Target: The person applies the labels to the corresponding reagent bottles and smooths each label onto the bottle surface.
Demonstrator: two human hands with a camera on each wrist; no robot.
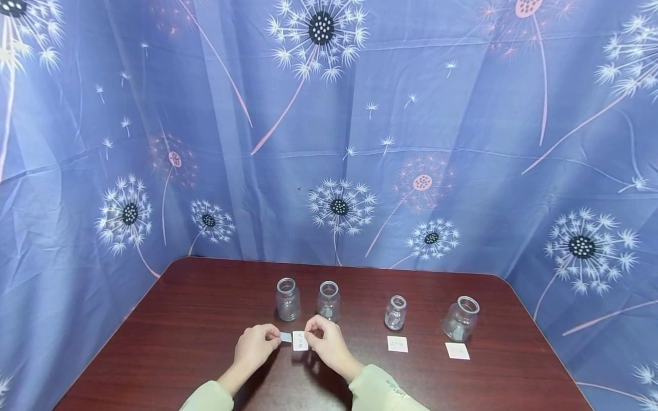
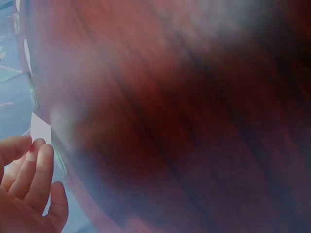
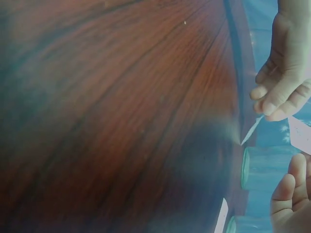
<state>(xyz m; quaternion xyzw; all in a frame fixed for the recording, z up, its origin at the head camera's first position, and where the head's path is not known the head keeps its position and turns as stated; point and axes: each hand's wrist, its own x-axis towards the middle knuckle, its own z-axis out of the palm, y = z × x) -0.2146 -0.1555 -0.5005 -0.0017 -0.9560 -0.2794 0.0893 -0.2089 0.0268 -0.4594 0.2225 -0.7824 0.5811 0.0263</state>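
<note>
In the head view my left hand [image 1: 255, 346] pinches a small pale bluish slip [image 1: 285, 337] between thumb and fingertips. My right hand [image 1: 331, 344] grips the right edge of a white square card [image 1: 300, 341] with handwritten marks on it. The slip and the card are held side by side above the table, in front of two clear glass jars. The left wrist view has the left hand [image 2: 31, 179] with the paper piece [image 2: 41, 128] at its fingertips. In the right wrist view the right hand [image 3: 294, 196] is partly cut off by the frame edge.
A glass jar [image 1: 288, 299] and a second jar [image 1: 329, 294] stand just beyond the hands. To the right are a smaller jar [image 1: 395, 313] and a wider jar [image 1: 461, 319], with white cards [image 1: 397, 343] before them. A dandelion-print curtain [image 1: 288, 188] surrounds the dark wooden table [image 1: 205, 308].
</note>
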